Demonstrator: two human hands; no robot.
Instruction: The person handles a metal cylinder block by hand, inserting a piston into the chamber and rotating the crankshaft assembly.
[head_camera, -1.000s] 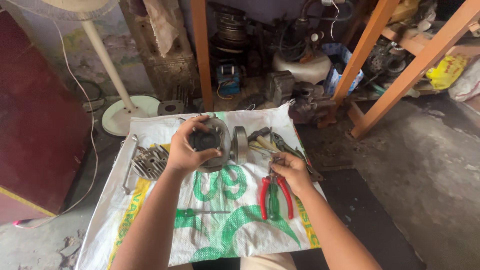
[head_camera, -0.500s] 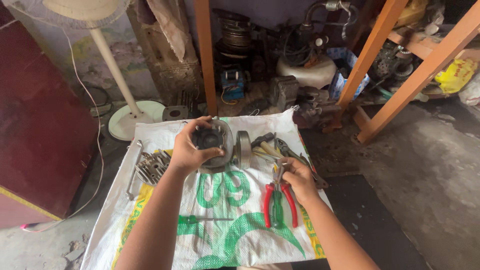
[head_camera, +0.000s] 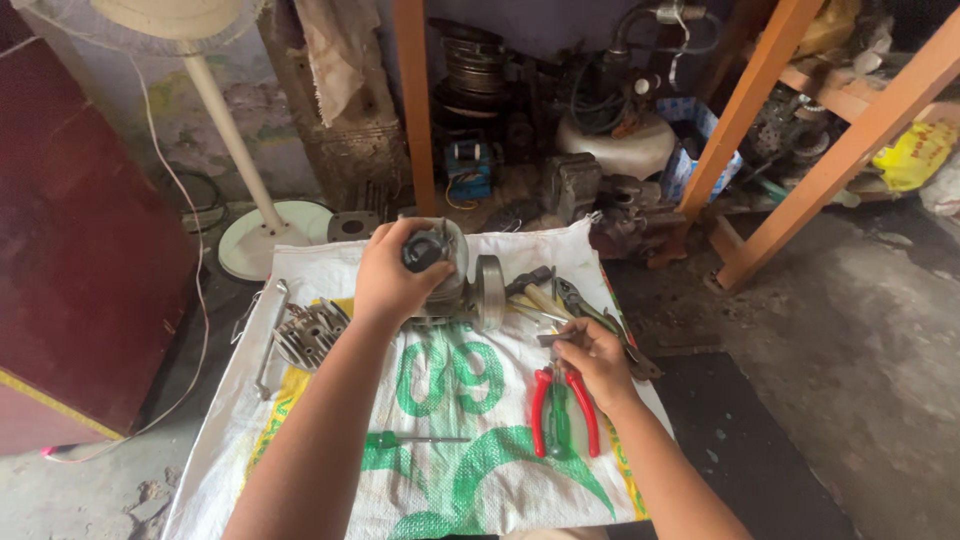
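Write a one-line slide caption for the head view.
Left hand grips a grey engine part on a woven sack; right hand picks among tools beside red-handled pliers.

Since a second ago our right hand (head_camera: 592, 362) has slid off the heap of hand tools (head_camera: 560, 300) toward the red-handled pliers (head_camera: 563, 410) and now rests just above their head. Our left hand (head_camera: 393, 275) has drawn the grey engine part (head_camera: 445, 275) slightly further from the pliers.
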